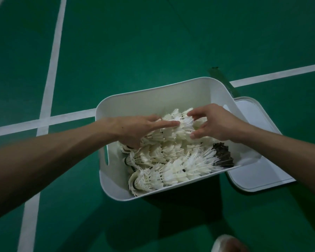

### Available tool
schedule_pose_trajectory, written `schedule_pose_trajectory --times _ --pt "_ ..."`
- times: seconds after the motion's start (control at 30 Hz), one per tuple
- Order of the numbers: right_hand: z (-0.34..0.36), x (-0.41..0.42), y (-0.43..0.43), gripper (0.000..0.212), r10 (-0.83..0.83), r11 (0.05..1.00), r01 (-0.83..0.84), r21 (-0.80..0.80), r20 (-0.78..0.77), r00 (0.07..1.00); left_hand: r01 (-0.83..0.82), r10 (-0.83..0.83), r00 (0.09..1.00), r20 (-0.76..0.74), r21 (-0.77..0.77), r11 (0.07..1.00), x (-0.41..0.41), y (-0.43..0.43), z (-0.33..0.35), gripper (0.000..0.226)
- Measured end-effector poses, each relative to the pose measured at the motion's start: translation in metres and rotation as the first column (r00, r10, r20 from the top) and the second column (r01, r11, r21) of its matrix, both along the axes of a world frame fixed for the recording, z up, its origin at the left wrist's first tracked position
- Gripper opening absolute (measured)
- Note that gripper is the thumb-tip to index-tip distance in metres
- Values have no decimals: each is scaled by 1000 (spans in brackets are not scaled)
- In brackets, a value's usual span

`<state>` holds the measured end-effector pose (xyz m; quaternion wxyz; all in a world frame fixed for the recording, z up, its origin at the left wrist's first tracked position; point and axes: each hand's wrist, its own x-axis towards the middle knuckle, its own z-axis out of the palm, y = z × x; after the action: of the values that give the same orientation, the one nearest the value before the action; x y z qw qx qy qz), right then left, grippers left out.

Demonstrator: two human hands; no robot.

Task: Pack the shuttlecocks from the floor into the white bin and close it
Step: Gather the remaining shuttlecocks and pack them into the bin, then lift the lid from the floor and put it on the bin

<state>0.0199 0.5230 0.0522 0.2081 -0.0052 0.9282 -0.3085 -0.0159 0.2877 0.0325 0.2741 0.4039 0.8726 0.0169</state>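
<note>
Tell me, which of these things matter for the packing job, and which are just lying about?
Part of the job: white bin, white shuttlecocks piled inside, dark shuttlecock, lid on the floor beside the bin, left hand and right hand on the pile.
Just there: green floor, white court lines, dark strip behind the bin, pale blurred shape, perhaps a shoe.

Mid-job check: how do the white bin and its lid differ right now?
The white bin is deep and holds a heap of shuttlecocks; the lid is flat and bare. The left hand and right hand reach into the bin; the lid lies untouched on the floor at the bin's right end. Both are white with rounded corners.
</note>
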Motion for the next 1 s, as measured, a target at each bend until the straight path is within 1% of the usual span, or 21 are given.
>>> schedule_pose_trajectory --times 0.07,0.2,0.3,0.4,0.47,0.53,0.6,0.73,0.8,0.9,0.97,1.0 --pt "-4 0 -3 77 0 1000 0 5 -6 1000 -2 2 1000 9 -1 1000 -3 2 -4 123" --pt "-11 3 -3 77 44 997 -42 70 -21 999 2 -2 999 41 4 1000 -8 6 -9 122" --pt "-9 0 1 80 48 997 -47 61 -26 998 0 1 997 74 -2 1000 -10 8 -5 121" --pt "-1 -3 8 86 20 999 -19 32 -46 999 -35 29 991 132 41 999 -10 14 7 106" --pt "6 -2 15 86 -20 1000 21 9 -67 998 -65 52 990 131 100 993 -12 21 17 94" --pt "11 0 23 82 -74 997 73 -10 -95 993 -89 73 992 98 162 983 -17 30 24 86" --pt "16 4 30 77 -131 991 129 -23 -124 984 -74 68 997 37 195 978 -23 41 30 80" --pt "25 19 42 61 -199 980 201 -17 -240 950 46 -24 994 -103 223 974 -33 80 44 66" --pt "33 27 51 55 -234 971 238 -27 -318 919 110 -63 982 -177 272 956 -39 106 53 63" --pt "41 39 76 55 -309 944 330 -24 -416 855 188 -98 959 -266 337 923 -50 147 65 56" --pt "36 48 100 55 -403 903 427 -45 -428 809 228 -122 948 -295 359 905 -57 174 68 50" --pt "30 53 111 55 -463 875 479 -69 -408 787 239 -128 945 -302 367 899 -61 187 68 49"
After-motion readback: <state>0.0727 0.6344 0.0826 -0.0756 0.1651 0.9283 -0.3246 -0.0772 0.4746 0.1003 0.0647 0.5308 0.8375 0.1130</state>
